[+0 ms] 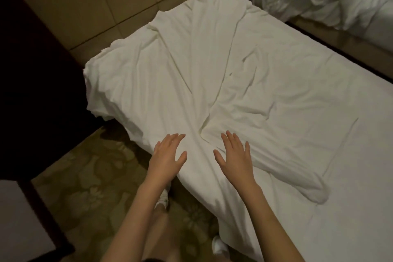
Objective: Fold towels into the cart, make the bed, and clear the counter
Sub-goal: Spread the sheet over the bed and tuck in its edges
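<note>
Dim, warm, yellowish light; the left edge falls into deep shadow, wide-angle bending at the corners, slightly soft throughout.

We see a flowery carpet [89, 178] under us. Big tan wall panels [89, 6] rise ahead. Dark furniture [32, 91] stands left.

No writing, label, brand mark, number or sign can be read anywhere in this view. The white sheet [212, 83] spread over the bed is plain cloth, and the carpet [89, 168] beside it carries only a faint leaf-like pattern, not lettering.
</note>
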